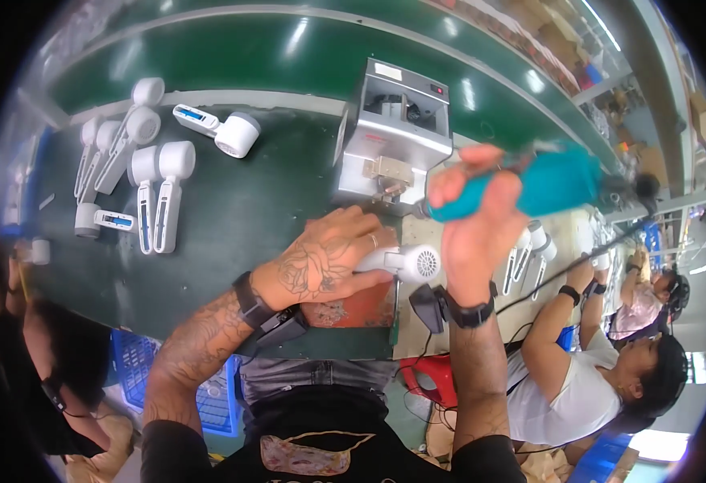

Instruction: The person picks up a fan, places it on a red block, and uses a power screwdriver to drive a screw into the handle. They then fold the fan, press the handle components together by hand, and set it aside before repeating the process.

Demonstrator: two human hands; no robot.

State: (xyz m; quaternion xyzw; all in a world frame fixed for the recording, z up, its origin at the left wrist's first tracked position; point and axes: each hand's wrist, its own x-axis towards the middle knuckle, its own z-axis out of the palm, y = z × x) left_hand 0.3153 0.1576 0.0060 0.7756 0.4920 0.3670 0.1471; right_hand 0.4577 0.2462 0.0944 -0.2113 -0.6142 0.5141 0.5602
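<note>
My left hand [333, 256] is closed round the handle of a white handheld fan [419, 262], pressed down on a reddish-brown pad [353, 310]. The fan's round grilled head points to the right and upward. In my right hand [486, 209] is a teal electric screwdriver [542, 185], lying sideways above the bench and smeared by motion. Its tip end is at the left, close to a silver screw feeder [397, 133] at the back of the bench. The fingers of my right hand wrap round the tool's body.
Several white fans [163, 193] lie on the green bench [248, 201] at the left, some with blue parts in their handles. More fans [534, 241] lie at the right. A blue crate [220, 398] and a red stool [429, 382] stand below. A co-worker [578, 378] sits at the right.
</note>
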